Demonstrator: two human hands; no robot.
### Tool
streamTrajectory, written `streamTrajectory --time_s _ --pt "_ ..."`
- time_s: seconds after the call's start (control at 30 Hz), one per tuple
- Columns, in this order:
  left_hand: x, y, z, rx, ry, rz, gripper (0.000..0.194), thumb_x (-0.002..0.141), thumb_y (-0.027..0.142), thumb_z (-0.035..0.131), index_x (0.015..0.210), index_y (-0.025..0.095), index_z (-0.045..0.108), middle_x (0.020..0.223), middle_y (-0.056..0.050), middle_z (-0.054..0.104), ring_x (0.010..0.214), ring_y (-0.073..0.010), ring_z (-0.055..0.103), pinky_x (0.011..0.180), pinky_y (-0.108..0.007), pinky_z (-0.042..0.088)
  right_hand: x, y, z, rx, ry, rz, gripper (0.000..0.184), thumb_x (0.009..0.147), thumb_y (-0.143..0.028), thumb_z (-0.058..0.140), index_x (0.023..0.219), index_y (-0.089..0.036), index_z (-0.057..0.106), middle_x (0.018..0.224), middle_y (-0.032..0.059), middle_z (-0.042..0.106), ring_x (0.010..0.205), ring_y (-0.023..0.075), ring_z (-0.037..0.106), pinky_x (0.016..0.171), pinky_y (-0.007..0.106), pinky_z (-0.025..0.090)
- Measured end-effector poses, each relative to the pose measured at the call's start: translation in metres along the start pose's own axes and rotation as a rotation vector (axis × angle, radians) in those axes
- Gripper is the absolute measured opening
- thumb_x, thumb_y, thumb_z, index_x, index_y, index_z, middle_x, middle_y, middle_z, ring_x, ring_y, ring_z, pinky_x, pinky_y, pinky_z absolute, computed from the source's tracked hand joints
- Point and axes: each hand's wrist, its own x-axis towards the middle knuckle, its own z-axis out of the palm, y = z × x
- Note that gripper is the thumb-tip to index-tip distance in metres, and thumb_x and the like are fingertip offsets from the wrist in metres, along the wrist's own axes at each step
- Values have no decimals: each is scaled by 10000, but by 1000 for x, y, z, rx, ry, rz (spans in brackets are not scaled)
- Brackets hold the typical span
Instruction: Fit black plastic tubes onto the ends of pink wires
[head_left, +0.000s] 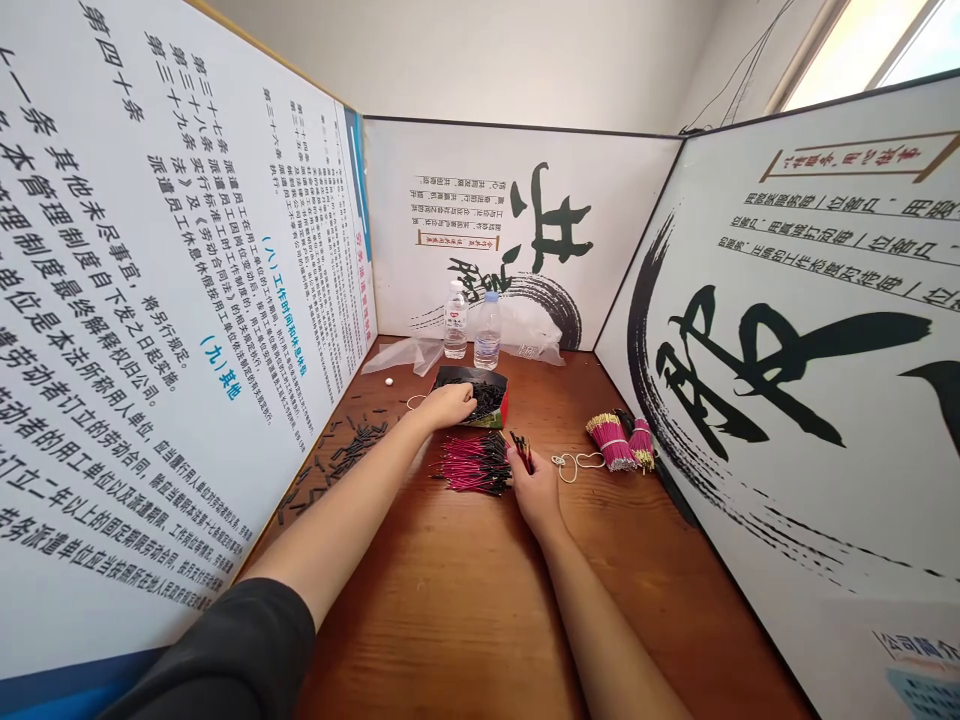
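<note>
My left hand (451, 405) reaches over the near left edge of an open box (495, 412) full of small black tube pieces (484, 388). Its fingers are curled together there, and whatever they pinch is hidden. In my right hand (536, 485) is a small bunch of short wires (523, 452) with black ends, gripped upright between thumb and fingers. Just left of that hand, a pile of pink-red wires with black ends (474, 463) lies on the wooden table (435, 600), in front of the box.
Loose black tube pieces (352, 450) are scattered at the left. Tied bundles of pink wires (611, 442) lie at the right near a white string (574, 465). Behind the box stand two water bottles (487, 335) and clear plastic bags (532, 335). Printed panels (630, 230) wall the table.
</note>
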Motion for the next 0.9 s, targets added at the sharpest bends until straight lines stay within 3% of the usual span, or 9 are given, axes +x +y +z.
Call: streamTrajectory --time_s 0.1,0.2,0.33,0.63,0.9 --pt "-4 3 -5 -57 41 36 138 791 263 446 774 180 555 781 -51 632 716 -182 550 636 -265 376 0 0 0 3 -5 4 372 816 -474 513 666 -146 604 608 -10 523 595 128 438 592 243 361" --pt "-12 11 -8 -291 57 113 125 780 279 478 778 174 545 738 -17 589 678 -149 507 618 -247 366 0 1 0 2 -20 15 379 817 -479 514 716 -133 632 637 1 556 610 135 461 614 249 376" --pt "-26 23 -4 -618 -84 239 212 792 338 493 811 149 589 689 9 550 635 -113 470 597 -220 369 1 3 0 -10 -19 16 395 816 -482 513 773 -120 664 671 16 588 635 145 485 636 255 391" --pt "-33 26 11 -718 -130 237 277 795 366 477 750 126 610 639 12 513 617 -110 444 593 -219 359 1 3 0 -19 -11 7 389 816 -476 505 699 -131 642 626 5 556 615 142 475 618 253 389" --pt "-38 28 13 -775 -103 210 295 794 391 486 717 125 588 619 23 481 603 -103 414 584 -220 333 1 4 0 -15 -9 15 407 825 -472 507 852 -109 689 694 27 613 666 159 519 642 260 404"
